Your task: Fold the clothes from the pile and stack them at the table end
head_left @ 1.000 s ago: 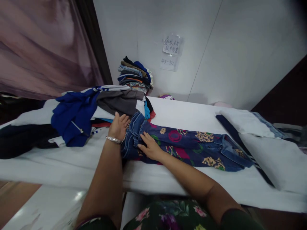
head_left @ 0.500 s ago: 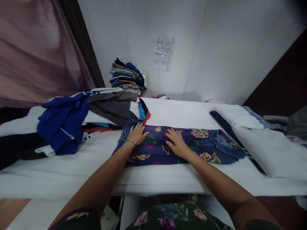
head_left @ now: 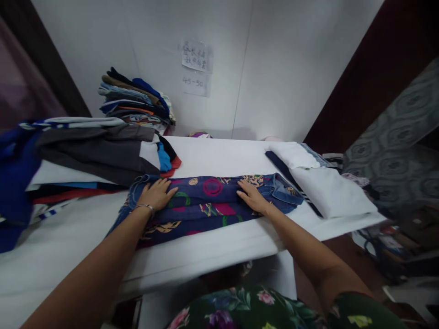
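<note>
A navy denim shirt (head_left: 206, 208) with a pink, green and tan print lies folded lengthwise on the white table (head_left: 219, 157). Its collar points to the right. My left hand (head_left: 156, 195) rests flat, fingers spread, on the shirt's left end beside the turned-back denim edge. On the upper middle part, near the collar, lies my right hand (head_left: 253, 196), palm down with its fingers stretched out. Neither hand grips the cloth. A bracelet circles my left wrist.
At the left lies a heap with a grey garment (head_left: 96, 148) and a blue garment (head_left: 13, 183). Behind it stands a stack of folded clothes (head_left: 135, 98) against the wall. White folded garments (head_left: 332, 189) lie to the right. Handwritten paper signs (head_left: 196, 66) hang on the wall.
The view has turned to the right, so things appear further left. My right hand has slid along the shirt toward its collar; my left hand stays at the left end.
</note>
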The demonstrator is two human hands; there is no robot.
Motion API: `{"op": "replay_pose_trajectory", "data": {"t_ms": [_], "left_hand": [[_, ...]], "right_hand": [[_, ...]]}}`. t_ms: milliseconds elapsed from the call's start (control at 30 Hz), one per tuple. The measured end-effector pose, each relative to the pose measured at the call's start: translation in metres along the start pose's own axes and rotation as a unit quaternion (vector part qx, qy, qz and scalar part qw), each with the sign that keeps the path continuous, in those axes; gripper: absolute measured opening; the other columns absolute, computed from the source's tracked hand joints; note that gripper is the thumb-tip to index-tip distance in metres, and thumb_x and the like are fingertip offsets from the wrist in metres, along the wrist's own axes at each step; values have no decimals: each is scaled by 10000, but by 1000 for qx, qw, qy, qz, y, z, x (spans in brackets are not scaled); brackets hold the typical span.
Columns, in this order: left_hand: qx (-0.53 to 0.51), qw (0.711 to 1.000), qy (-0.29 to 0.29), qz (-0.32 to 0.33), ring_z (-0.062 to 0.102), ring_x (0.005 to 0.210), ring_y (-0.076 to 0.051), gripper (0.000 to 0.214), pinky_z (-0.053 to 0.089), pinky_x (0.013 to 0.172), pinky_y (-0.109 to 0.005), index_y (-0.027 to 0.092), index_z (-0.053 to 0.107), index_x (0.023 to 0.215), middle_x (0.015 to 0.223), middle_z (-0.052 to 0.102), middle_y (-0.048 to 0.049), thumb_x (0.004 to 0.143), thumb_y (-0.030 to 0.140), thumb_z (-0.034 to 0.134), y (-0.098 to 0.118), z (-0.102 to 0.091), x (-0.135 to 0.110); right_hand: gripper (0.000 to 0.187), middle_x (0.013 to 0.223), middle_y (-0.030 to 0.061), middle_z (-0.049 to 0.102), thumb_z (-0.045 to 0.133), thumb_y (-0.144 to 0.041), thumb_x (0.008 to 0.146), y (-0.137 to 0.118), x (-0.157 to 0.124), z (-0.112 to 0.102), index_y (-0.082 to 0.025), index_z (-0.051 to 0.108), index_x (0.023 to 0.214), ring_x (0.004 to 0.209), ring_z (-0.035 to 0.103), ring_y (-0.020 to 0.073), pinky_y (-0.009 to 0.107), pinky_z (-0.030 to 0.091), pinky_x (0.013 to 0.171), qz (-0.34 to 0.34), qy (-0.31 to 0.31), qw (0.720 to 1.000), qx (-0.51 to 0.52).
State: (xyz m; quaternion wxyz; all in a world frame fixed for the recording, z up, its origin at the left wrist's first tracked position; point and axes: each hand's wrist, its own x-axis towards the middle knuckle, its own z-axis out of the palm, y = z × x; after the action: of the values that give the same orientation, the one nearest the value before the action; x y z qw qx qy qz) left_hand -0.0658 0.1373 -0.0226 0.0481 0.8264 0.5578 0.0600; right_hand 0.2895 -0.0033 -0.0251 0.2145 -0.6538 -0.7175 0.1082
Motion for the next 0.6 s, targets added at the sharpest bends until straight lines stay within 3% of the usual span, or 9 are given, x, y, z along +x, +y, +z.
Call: {"op": "replay_pose_trajectory", "data": {"t_ms": [67,267,467,600], "left_hand": [[-4,1000,8,2,276,1376,-291,589,191,1098,-526,161,501,1314,1464,380,-132,862,501,338,-2,2,2],[-4,1000,7,-10,284,1373,-284,605,186,1100,-523,167,496,1320,1463,382,-124,847,505,331,-2,3,3],[-33,998,50,-10,380,1314,-283,629,237,1084,-482,147,477,1326,1385,485,-138,848,517,303,-2,0,1],[-52,997,59,-20,400,1301,-276,571,265,1072,-474,169,514,1288,1369,507,-117,861,464,277,-6,3,3]], "right_hand": [[489,1467,95,376,381,-387,935,19,6,-13,-181,437,1375,1380,284,196,398,208,1128,21,37,999,-27],[326,1268,94,594,439,-210,898,77,25,-45,-181,623,1166,1225,490,189,306,340,1032,175,73,977,-98],[363,1188,101,647,493,-305,882,109,34,-49,-150,624,1183,1093,586,182,254,411,927,233,90,963,-100],[293,1069,65,700,533,-333,854,118,37,-46,-190,698,1048,998,623,175,237,433,848,249,89,958,-111]]}}
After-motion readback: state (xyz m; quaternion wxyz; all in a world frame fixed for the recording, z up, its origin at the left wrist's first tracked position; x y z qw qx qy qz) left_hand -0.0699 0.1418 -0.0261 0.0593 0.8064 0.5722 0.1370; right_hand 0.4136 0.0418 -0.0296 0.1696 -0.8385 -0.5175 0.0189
